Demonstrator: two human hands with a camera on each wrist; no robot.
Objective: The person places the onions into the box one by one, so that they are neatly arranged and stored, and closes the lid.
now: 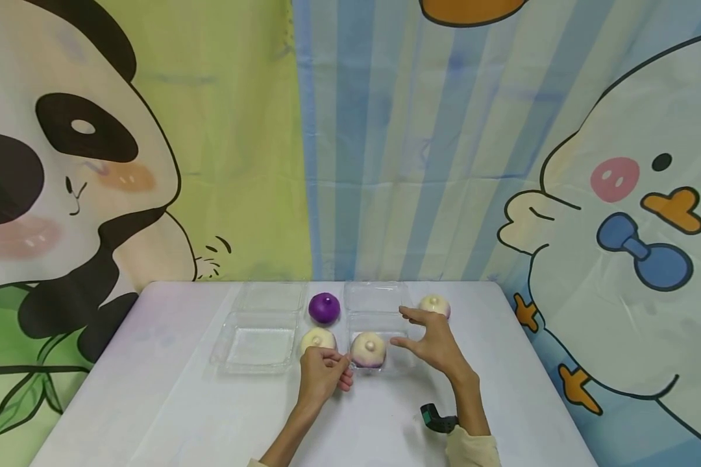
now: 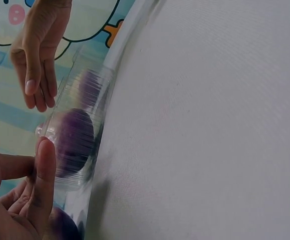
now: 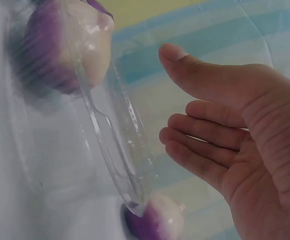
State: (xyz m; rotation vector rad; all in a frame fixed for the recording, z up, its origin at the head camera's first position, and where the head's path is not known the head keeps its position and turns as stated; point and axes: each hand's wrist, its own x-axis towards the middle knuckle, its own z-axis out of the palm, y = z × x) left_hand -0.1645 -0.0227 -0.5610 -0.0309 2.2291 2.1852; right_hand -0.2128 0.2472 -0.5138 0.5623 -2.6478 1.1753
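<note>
A clear plastic clamshell box [image 1: 380, 322] lies with its lid [image 1: 376, 297] folded back. Inside its left side sits a purple-and-white turnip [image 1: 368, 351], pale end up. My left hand [image 1: 322, 373] pinches the box's front left edge between thumb and finger, as the left wrist view shows. Above the box's right side hovers my right hand [image 1: 438, 342], thumb and fingers apart and holding nothing. Another pale-topped turnip [image 1: 317, 338] is just behind my left hand, partly hidden by it.
A second opened clear box [image 1: 261, 347] lies to the left. Between the lids sits a purple round vegetable [image 1: 324, 309]. Beyond my right hand is another pale turnip [image 1: 435, 305]. The white table [image 1: 169, 402] ends at a printed curtain [image 1: 362, 194].
</note>
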